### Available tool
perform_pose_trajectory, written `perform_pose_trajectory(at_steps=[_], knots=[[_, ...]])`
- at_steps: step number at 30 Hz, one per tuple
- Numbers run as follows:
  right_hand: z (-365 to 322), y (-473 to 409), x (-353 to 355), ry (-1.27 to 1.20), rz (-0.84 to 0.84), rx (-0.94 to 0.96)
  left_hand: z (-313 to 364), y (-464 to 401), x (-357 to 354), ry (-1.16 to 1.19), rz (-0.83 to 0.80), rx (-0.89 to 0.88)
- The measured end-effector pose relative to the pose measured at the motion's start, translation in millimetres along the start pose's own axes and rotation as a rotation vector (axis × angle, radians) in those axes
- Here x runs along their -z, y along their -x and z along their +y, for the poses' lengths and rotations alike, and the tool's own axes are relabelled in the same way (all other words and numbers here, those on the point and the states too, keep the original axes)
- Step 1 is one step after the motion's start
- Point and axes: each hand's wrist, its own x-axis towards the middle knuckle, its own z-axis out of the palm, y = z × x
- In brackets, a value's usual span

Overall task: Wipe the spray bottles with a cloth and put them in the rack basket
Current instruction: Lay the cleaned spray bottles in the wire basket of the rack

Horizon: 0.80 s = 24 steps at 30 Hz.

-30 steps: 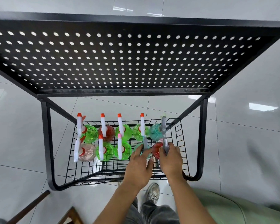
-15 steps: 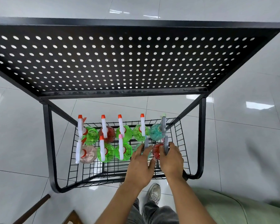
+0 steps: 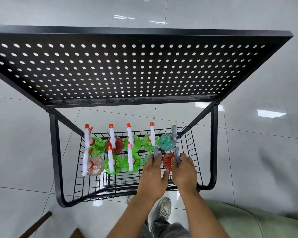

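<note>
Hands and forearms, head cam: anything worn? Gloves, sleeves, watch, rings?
Nothing visible. The left hand and right hand are bare, no gloves. Both forearms are uncovered right down to the bottom edge of the frame, so no sleeve or cuff shows. No watch, band or strap at either wrist, and no ring on the fingers that show; some fingertips are hidden behind the bottles.

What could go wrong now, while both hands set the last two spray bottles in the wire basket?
1. The left hand and right hand work close together; the red spray bottle might knock its green neighbour.
2. The black wire basket is crowded, so the teal bottle behind could tip if bumped.
3. No cloth is visible; wiping may have been skipped.
</note>
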Motion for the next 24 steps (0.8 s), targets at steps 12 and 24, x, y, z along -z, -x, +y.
perform_pose_trajectory(at_steps=[12, 24], knots=[[5.3, -0.8, -3.0, -0.056, 0.025, -0.008, 0.2, 4.0, -9.8, -0.008, 0.036, 0.0], [6.1, 0.1, -1.6, -0.08, 0.023, -0.003, 3.3, 5.6, -3.5, -0.03, 0.02, -0.022]])
